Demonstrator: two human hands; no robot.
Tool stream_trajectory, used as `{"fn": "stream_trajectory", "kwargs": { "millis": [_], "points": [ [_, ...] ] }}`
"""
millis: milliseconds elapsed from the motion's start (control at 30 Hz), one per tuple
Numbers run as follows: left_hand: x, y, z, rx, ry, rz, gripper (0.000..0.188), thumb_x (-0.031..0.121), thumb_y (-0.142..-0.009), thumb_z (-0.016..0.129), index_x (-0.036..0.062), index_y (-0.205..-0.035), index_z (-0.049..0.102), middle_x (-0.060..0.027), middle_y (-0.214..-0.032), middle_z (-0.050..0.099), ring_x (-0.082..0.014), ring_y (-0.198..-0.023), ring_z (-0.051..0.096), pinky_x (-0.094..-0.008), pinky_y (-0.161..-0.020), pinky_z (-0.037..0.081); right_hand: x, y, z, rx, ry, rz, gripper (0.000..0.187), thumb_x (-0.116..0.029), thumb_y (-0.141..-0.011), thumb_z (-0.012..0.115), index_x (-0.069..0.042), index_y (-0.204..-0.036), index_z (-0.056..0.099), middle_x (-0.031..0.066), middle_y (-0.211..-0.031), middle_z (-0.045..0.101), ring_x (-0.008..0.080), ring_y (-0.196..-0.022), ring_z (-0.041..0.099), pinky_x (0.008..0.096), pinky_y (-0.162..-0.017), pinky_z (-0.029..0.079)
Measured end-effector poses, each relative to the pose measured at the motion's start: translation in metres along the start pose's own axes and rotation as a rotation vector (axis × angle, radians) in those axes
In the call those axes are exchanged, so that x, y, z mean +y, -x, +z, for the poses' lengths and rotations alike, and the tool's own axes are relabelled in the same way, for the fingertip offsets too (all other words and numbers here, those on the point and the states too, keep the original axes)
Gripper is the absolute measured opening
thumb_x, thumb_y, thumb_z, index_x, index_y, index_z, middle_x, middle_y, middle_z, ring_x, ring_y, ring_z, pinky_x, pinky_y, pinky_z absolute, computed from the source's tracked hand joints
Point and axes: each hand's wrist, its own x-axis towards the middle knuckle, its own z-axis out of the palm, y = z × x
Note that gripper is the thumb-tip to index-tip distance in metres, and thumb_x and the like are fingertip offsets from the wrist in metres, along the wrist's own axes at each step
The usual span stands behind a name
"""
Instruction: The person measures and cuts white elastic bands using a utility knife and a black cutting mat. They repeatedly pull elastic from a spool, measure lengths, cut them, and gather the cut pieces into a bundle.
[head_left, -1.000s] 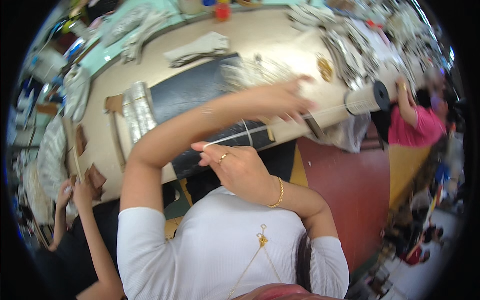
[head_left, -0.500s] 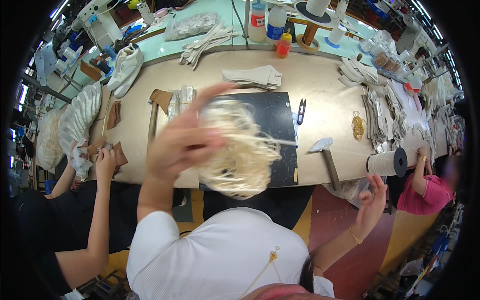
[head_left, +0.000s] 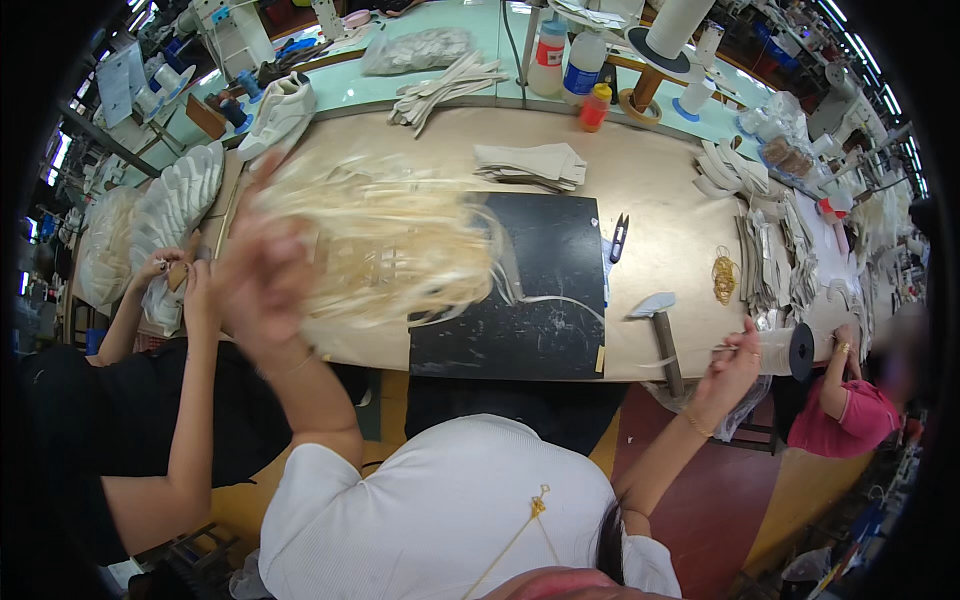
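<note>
My left hand (head_left: 262, 285), smeared by motion, is at the table's left side, closed on a loose bundle of cream cord (head_left: 400, 250). The bundle is blurred and stretches rightward over the edge of a black cutting mat (head_left: 540, 300). One loose cord end trails across the mat. My right hand (head_left: 735, 365) is low at the right, just beside a spool of cream cord (head_left: 778, 352) with a dark flange. Its fingers are pinched together on a thin cord, and a short end sticks out to the left.
A hammer (head_left: 665, 345) and thread snips (head_left: 619, 238) lie right of the mat. Beyond it is a stack of pale cut pieces (head_left: 530, 165). Bottles (head_left: 582, 70) stand at the back. A co-worker's hands (head_left: 180, 275) work at the left; another person (head_left: 845, 415) sits far right.
My left hand and the cord bundle have swung left, off most of the mat. My right hand has gone from spread fingers to a pinch on cord by the spool. The view has shifted slightly.
</note>
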Motion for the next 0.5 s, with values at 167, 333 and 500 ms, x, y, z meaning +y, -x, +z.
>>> {"fn": "stream_trajectory", "kwargs": {
  "millis": [167,333,500],
  "points": [
    [-0.133,-0.092,0.089,-0.389,-0.443,-0.655,0.052,0.020,-0.094,0.052,0.0060,-0.140,0.030,-0.0092,-0.088,0.061,-0.0125,-0.070,0.060,-0.0225,-0.058,0.051,-0.044,0.115,0.104,-0.384,0.379,0.053,0.029,-0.023,-0.099,0.045,0.002,-0.104,0.059,0.0042,-0.069,0.061,0.0027,-0.042,0.040,0.0153,-0.037,0.032],
    [-0.231,-0.095,0.175,-0.812,-0.410,-1.299,0.061,0.026,-0.091,0.059,0.0116,-0.140,0.027,-0.0112,-0.086,0.060,-0.0161,-0.066,0.061,-0.0239,-0.053,0.048,-0.012,0.167,0.138,-1.112,0.746,-0.338,0.016,-0.010,-0.095,0.046,-0.001,-0.102,0.057,0.0063,-0.070,0.063,0.0187,-0.055,0.060,0.0310,-0.052,0.047],
    [-0.215,-0.097,0.174,-0.656,-0.359,-0.951,0.060,0.009,-0.088,0.055,0.0139,-0.141,0.027,-0.0027,-0.069,0.054,-0.0067,-0.051,0.041,-0.0206,-0.042,0.030,-0.042,0.163,0.113,-1.247,0.786,-0.279,0.038,-0.010,-0.091,0.051,-0.006,-0.128,0.049,0.0125,-0.098,0.066,0.0204,-0.058,0.063,0.0302,-0.061,0.052]
  ]
}}
